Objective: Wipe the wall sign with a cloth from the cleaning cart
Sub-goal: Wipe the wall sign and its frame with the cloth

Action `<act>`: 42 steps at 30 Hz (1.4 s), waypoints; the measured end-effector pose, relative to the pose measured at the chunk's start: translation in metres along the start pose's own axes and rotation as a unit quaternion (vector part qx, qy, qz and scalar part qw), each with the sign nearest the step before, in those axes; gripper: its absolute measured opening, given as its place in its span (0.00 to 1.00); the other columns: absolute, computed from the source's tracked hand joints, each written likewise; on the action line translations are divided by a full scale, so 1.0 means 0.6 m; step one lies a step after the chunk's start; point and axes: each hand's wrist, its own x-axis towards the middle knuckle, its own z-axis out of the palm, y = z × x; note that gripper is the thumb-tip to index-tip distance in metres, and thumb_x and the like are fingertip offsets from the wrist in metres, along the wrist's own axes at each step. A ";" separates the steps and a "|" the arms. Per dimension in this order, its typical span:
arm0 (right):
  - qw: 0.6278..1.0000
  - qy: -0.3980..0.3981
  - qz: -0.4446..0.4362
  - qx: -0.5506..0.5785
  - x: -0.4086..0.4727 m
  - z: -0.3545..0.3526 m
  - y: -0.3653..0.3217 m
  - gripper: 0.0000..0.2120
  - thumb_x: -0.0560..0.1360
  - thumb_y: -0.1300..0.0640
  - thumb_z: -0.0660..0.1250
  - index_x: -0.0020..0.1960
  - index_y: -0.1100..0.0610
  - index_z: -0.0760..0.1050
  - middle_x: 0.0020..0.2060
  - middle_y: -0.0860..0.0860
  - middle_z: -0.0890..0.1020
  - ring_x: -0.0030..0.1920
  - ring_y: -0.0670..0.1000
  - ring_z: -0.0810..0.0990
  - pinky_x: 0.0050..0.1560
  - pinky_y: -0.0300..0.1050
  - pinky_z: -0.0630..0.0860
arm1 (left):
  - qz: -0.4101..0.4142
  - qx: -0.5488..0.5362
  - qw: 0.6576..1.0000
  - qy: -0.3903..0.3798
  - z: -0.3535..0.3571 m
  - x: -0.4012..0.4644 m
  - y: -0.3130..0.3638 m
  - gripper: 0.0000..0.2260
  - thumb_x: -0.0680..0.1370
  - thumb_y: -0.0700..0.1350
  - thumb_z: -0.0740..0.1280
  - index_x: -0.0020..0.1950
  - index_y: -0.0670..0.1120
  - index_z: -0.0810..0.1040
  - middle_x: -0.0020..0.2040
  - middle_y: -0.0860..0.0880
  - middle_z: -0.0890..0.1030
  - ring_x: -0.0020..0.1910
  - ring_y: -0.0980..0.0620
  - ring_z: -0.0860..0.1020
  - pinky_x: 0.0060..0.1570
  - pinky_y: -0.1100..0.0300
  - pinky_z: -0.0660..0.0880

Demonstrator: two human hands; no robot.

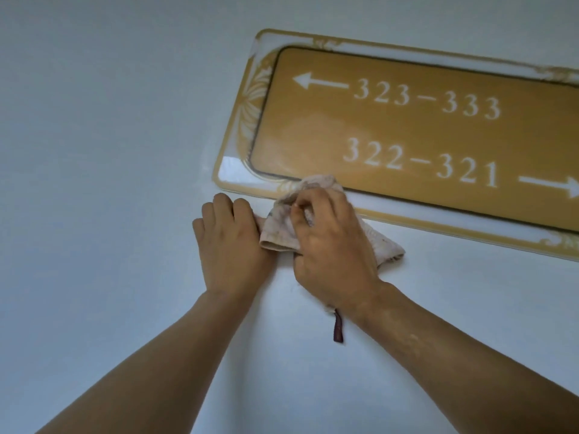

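— Gold wall sign (407, 130): cloth position?
— Cloth (279, 227) bunched against its lower-left border. Right hand (332, 245) grips it, fingers curled; left hand (232, 242) holds its left edge.

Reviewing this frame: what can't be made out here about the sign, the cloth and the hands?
- Sign: its right end is cut off by the frame edge in the head view.
- Cloth: its middle is covered by the right hand; a dark tag hangs below the wrist.
- Left hand: its fingertips are out of sight, so whether it pinches the cloth's edge is unclear.
- Cleaning cart: out of view.
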 end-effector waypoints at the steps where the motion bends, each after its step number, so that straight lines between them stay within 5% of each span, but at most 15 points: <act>1: 1.000 0.005 0.008 -0.001 0.001 0.000 -0.002 0.23 0.68 0.59 0.63 0.61 0.68 0.79 0.59 0.62 0.76 0.63 0.63 0.70 0.67 0.57 0.68 | -0.011 -0.009 1.000 0.004 -0.002 0.000 -0.002 0.12 0.72 0.39 0.69 0.39 0.45 0.64 0.41 0.40 0.71 0.42 0.41 0.68 0.40 0.49 0.61; 7: 0.999 0.034 0.013 0.033 -0.003 0.005 -0.006 0.25 0.71 0.50 0.61 0.58 0.68 0.80 0.58 0.61 0.76 0.64 0.61 0.69 0.68 0.56 0.68 | -0.018 -0.013 0.999 0.044 -0.006 -0.001 -0.003 0.07 0.75 0.37 0.60 0.39 0.45 0.65 0.38 0.41 0.70 0.38 0.42 0.67 0.38 0.48 0.61; 13: 0.995 0.081 0.005 0.056 0.005 0.013 -0.004 0.19 0.75 0.55 0.63 0.57 0.67 0.81 0.57 0.59 0.77 0.63 0.59 0.71 0.67 0.53 0.69 | -0.005 -0.004 1.000 0.029 -0.007 0.004 -0.012 0.06 0.75 0.40 0.61 0.38 0.44 0.68 0.37 0.43 0.71 0.38 0.42 0.68 0.39 0.50 0.59; 19: 0.994 0.087 0.019 0.066 0.006 0.022 0.001 0.17 0.75 0.54 0.64 0.57 0.64 0.81 0.58 0.56 0.76 0.64 0.56 0.70 0.66 0.47 0.69 | 0.246 -0.001 0.969 0.006 -0.035 0.048 -0.104 0.06 0.72 0.44 0.60 0.38 0.43 0.68 0.37 0.41 0.71 0.35 0.41 0.69 0.36 0.51 0.60; 24: 0.992 0.109 0.022 0.067 0.011 0.030 -0.004 0.15 0.77 0.58 0.64 0.58 0.65 0.81 0.57 0.56 0.78 0.63 0.58 0.72 0.65 0.50 0.71 | 0.077 -0.009 0.997 0.006 -0.063 0.107 -0.211 0.17 0.71 0.43 0.60 0.58 0.39 0.72 0.60 0.38 0.72 0.58 0.37 0.71 0.59 0.44 0.65; 31: 0.986 0.136 0.029 0.091 0.041 0.039 -0.023 0.09 0.76 0.66 0.69 0.56 0.65 0.81 0.55 0.55 0.79 0.61 0.56 0.73 0.67 0.42 0.67 | 0.192 0.019 0.979 -0.059 -0.060 0.194 -0.198 0.27 0.74 0.47 0.56 0.71 0.38 0.67 0.74 0.38 0.67 0.75 0.40 0.62 0.75 0.43 0.56; 35: 0.984 0.137 0.030 0.108 0.052 0.041 -0.029 0.11 0.76 0.63 0.65 0.55 0.62 0.82 0.55 0.52 0.79 0.60 0.54 0.72 0.67 0.40 0.65 | 0.124 -0.007 0.989 -0.078 -0.031 0.219 -0.180 0.31 0.76 0.51 0.51 0.79 0.42 0.58 0.81 0.44 0.57 0.80 0.47 0.51 0.79 0.46 0.47; 42: 0.987 0.119 0.019 0.104 0.067 0.040 -0.039 0.07 0.77 0.60 0.65 0.52 0.59 0.81 0.53 0.51 0.80 0.59 0.52 0.71 0.67 0.42 0.66 | 0.125 0.001 0.989 -0.079 -0.024 0.211 -0.186 0.32 0.76 0.52 0.48 0.80 0.43 0.56 0.82 0.44 0.55 0.81 0.46 0.50 0.79 0.45 0.47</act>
